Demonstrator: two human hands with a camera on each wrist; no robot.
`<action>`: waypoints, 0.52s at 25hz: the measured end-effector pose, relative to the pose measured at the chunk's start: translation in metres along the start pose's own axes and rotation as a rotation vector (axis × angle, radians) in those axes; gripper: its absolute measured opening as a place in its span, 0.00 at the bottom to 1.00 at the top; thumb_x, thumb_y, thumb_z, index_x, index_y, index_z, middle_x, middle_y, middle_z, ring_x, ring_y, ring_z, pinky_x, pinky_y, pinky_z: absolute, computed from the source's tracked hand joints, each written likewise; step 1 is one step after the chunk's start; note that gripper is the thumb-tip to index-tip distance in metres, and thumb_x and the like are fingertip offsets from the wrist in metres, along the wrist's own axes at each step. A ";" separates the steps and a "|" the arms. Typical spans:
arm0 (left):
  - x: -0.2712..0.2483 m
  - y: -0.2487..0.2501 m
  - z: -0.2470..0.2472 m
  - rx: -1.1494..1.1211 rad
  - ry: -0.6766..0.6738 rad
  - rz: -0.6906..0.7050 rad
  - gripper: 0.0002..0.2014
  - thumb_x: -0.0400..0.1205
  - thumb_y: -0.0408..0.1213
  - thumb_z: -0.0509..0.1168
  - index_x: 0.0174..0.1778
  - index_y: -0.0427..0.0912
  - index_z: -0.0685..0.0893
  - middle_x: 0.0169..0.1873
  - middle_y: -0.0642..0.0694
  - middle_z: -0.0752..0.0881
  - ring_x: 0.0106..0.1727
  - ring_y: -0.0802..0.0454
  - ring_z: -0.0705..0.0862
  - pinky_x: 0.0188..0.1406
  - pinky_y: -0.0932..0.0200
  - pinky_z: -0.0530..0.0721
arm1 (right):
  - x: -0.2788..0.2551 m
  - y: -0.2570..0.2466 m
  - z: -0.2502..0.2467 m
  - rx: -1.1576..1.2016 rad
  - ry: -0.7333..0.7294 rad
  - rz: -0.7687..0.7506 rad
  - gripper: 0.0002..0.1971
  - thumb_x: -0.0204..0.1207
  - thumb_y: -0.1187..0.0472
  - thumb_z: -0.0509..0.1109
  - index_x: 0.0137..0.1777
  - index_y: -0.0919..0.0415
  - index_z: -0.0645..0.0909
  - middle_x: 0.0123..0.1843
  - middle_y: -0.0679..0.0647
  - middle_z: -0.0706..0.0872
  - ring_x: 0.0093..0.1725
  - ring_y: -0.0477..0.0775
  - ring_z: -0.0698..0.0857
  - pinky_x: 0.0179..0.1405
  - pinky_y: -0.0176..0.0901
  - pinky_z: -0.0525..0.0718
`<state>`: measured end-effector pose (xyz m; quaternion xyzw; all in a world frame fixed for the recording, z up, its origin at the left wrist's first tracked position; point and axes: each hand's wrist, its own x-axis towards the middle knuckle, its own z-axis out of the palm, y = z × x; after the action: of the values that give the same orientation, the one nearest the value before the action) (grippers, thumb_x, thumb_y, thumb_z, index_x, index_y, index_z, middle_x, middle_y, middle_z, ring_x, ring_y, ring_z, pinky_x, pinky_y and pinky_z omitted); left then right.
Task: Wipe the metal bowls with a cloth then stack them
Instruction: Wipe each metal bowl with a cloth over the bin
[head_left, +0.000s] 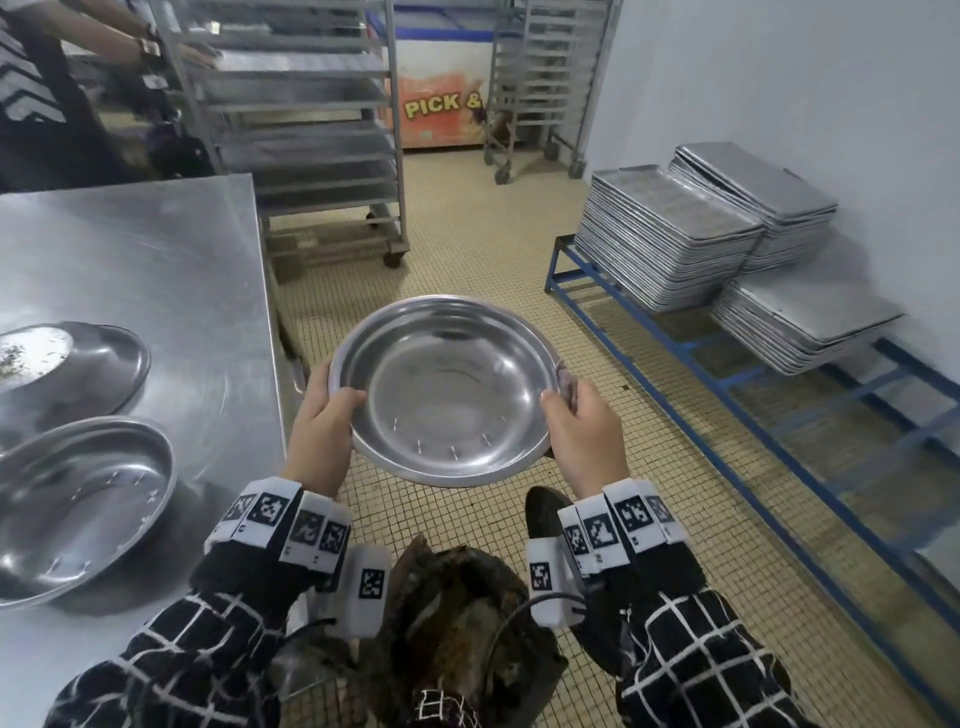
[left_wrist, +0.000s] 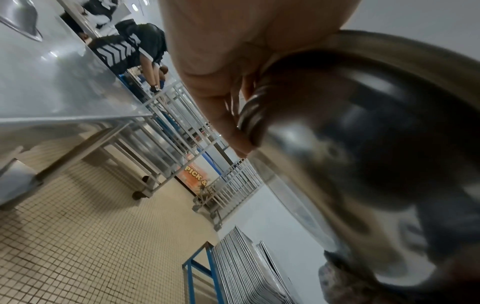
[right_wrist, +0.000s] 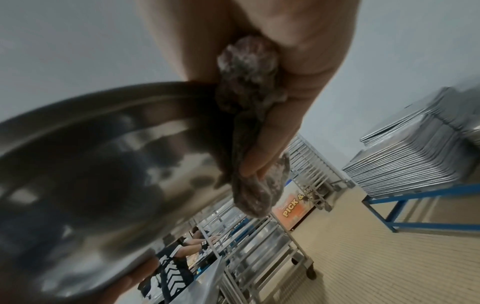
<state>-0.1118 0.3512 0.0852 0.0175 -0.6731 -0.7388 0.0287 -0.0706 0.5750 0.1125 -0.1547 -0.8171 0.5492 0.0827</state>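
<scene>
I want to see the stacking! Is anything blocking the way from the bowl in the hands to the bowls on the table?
Nothing visible: the round shiny metal bowl is held over the floor, and open air lies between it and the upright metal bowl on the steel table.

On my left I see a steel table (head_left: 156, 260) carrying two metal bowls near its front edge: one upright bowl (head_left: 78, 504) closest to me, and just behind it an upturned bowl (head_left: 72, 364), base up. A tiled floor (head_left: 467, 244) bears the table, two wheeled tray racks (head_left: 306, 130) and a chest freezer (head_left: 441, 93) at the far wall. Along the right wall I see a low blue frame (head_left: 753, 374) holding three stacks of baking trays (head_left: 670, 239).
</scene>
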 end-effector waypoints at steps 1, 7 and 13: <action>-0.004 -0.001 -0.005 0.012 0.027 0.005 0.20 0.73 0.37 0.59 0.60 0.55 0.79 0.55 0.47 0.82 0.55 0.49 0.81 0.55 0.52 0.79 | -0.001 -0.001 0.003 -0.004 -0.009 -0.011 0.06 0.82 0.60 0.62 0.46 0.58 0.77 0.37 0.51 0.81 0.31 0.45 0.76 0.22 0.24 0.74; -0.040 0.008 -0.044 0.075 0.122 0.032 0.20 0.71 0.39 0.58 0.60 0.50 0.77 0.48 0.50 0.80 0.48 0.53 0.80 0.45 0.57 0.76 | -0.026 -0.013 0.029 0.042 -0.004 -0.031 0.10 0.79 0.57 0.65 0.48 0.65 0.78 0.42 0.59 0.82 0.36 0.49 0.77 0.35 0.39 0.79; -0.091 0.030 -0.141 0.142 0.228 0.065 0.14 0.74 0.35 0.60 0.47 0.61 0.80 0.41 0.56 0.83 0.45 0.53 0.80 0.47 0.53 0.79 | -0.083 -0.048 0.097 0.064 -0.054 -0.124 0.11 0.79 0.55 0.67 0.49 0.65 0.80 0.48 0.64 0.85 0.40 0.58 0.82 0.45 0.52 0.86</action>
<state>-0.0118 0.2144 0.1004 0.0818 -0.7164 -0.6811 0.1277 -0.0304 0.4451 0.1225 -0.0863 -0.8089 0.5730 0.0993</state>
